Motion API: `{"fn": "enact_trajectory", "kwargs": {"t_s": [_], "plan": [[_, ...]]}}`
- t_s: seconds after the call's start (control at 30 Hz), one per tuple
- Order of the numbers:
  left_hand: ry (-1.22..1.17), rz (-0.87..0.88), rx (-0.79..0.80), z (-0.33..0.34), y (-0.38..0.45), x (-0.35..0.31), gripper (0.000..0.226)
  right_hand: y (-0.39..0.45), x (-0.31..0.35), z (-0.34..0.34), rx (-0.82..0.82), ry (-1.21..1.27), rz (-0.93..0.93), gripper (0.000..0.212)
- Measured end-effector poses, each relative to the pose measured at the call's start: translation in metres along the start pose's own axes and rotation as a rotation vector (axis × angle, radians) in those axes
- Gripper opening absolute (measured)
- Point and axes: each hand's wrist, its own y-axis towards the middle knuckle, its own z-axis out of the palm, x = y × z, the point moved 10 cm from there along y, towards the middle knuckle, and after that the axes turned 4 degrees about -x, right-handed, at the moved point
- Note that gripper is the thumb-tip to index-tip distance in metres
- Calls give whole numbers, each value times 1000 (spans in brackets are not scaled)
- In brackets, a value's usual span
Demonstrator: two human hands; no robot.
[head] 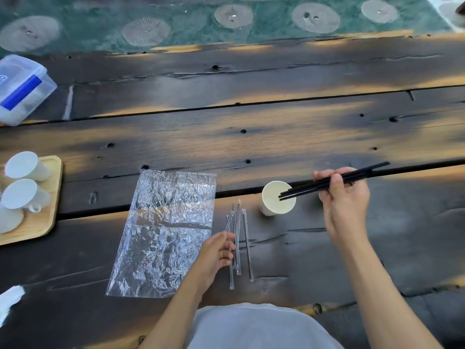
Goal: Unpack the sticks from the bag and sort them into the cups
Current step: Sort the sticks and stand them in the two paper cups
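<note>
R hand (pixel 343 197) feeding black sticks (pixel 334 181) into 1 paper cup (pixel 276 201).
R grip clamped on approx. 3 black sticks, tips just inside cup rim. L hand (pixel 217 253) grip loosely closed on wrapped sticks (pixel 237 244), approx. 5, lying on table (pixel 251 117) between cup and 1 flat clear bag (pixel 166 233). 2 white cups on wooden tray (pixel 54 197) far left; 1 plastic box (pixel 21 88) at back left.

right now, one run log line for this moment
right hand: holds black sticks, tips over paper cup | left hand: on wrapped sticks | bag: flat, empty
</note>
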Motion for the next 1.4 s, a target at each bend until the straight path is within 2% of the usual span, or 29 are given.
{"fn": "enact_trajectory", "kwargs": {"t_s": [0.13,0.23,0.47,0.6,0.67,0.73,0.77,0.83,0.87,0.93,1.03,1.1,1.17,1.3,1.4], "plan": [[-9,-28,-44,-1,3,2,29,5,-25,17,50,-315,-78,20],[-6,-41,-68,-3,3,3,28,2,-52,29,113,-460,-36,18],[-27,-61,-123,-13,2,7,27,-1,-62,31,128,-530,0,12],[-47,-63,-169,-20,5,9,23,3,-54,20,84,-503,4,21],[-50,-55,-217,-24,7,8,21,8,-51,-3,-51,-324,52,25],[-3,-18,-292,-30,7,2,20,7,-57,-38,-294,-54,158,23],[55,19,-340,-34,7,-3,19,2,-64,-58,-429,2,216,21],[183,91,-421,-40,8,-12,19,-18,-88,-88,-629,-137,380,19],[236,115,-439,-41,10,-16,20,-29,-104,-94,-648,-240,476,23],[365,136,-429,-36,17,-20,26,-50,-143,-82,-517,-420,687,27],[502,67,-357,-25,31,-11,31,-87,-198,-34,-117,-638,901,20],[516,-5,-351,-24,37,1,31,-102,-222,-10,54,-777,883,25],[488,-37,-380,-27,41,7,31,-107,-233,4,146,-909,817,28],[354,-70,-370,-22,43,16,24,-116,-254,18,262,-980,792,15],[411,-18,-382,-21,46,20,34,-117,-263,22,296,-1005,745,20]]}}
